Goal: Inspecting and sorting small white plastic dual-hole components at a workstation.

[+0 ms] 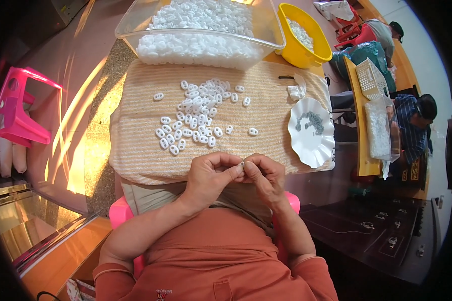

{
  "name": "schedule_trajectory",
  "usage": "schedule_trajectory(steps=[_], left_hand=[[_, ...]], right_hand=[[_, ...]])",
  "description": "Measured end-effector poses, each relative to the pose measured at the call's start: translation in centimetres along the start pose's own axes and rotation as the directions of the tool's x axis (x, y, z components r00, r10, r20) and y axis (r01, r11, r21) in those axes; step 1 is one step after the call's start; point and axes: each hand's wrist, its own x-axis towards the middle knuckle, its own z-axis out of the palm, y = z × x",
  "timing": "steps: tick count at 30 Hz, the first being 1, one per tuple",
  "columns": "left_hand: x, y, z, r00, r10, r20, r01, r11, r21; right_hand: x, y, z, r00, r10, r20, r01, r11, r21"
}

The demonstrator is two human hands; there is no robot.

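At the near edge of the striped towel, my left hand [211, 176] and my right hand [266, 179] meet fingertip to fingertip, both closed in a pinch. Between them shows a small pale piece [242, 163] with a dark spot, mostly covered by the fingers. Beyond my hands lies a loose heap of white oval plastic pieces [202, 100], each with two holes. To the right, a white plate [313, 154] with a wavy rim bears a scatter of tiny grey-green bits [314, 120], too small to make out.
A clear plastic bin [201, 32] full of white pieces stands at the far edge, beside a yellow basin [316, 57] holding more. A crumpled white wrapper [297, 90] lies above the plate. Left is a pink stool [20, 105]; at right people sit by another table [366, 160].
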Motion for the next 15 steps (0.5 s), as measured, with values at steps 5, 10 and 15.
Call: schedule_trajectory(steps=[5, 10, 15], left_hand=[[-0.05, 0.23, 0.12, 0.999, -0.021, -0.028, 0.021, 1.000, -0.024], [-0.03, 0.33, -0.04, 0.998, -0.062, -0.029, 0.060, 0.996, -0.073], [0.05, 0.24, -0.09, 0.997, -0.077, -0.022, 0.074, 0.991, -0.113]], right_hand=[[0.21, -0.22, 0.14, 0.999, 0.039, -0.008, -0.039, 0.999, 0.007], [0.25, -0.10, -0.09, 0.998, 0.062, -0.024, -0.059, 0.994, 0.096], [0.29, 0.03, -0.74, 0.998, 0.062, -0.001, -0.062, 0.993, 0.099]])
